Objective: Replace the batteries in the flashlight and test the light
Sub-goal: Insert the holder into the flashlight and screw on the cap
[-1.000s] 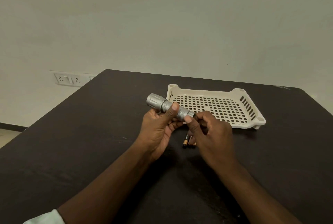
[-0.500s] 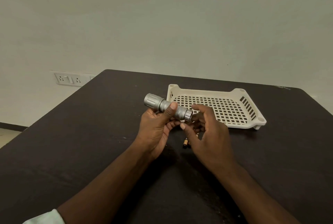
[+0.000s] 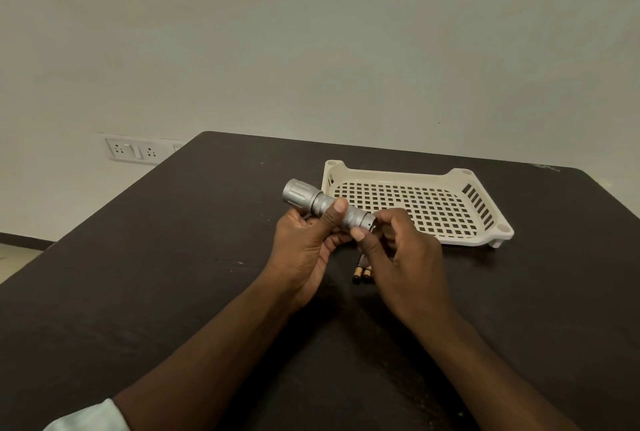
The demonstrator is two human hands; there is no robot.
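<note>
Right hand [image 3: 401, 257] returned to tail, flashlight [image 3: 325, 205] in left grip [image 3: 308, 243]

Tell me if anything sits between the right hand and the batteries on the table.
Nothing visible does. The right hand is at the tail end of the flashlight, held by the left hand. The batteries lie on the table just below that hand, partly hidden by it.

A dark table [image 3: 138, 274] stands against a plain pale wall [image 3: 311, 32] bearing a socket plate [image 3: 133, 151].
</note>
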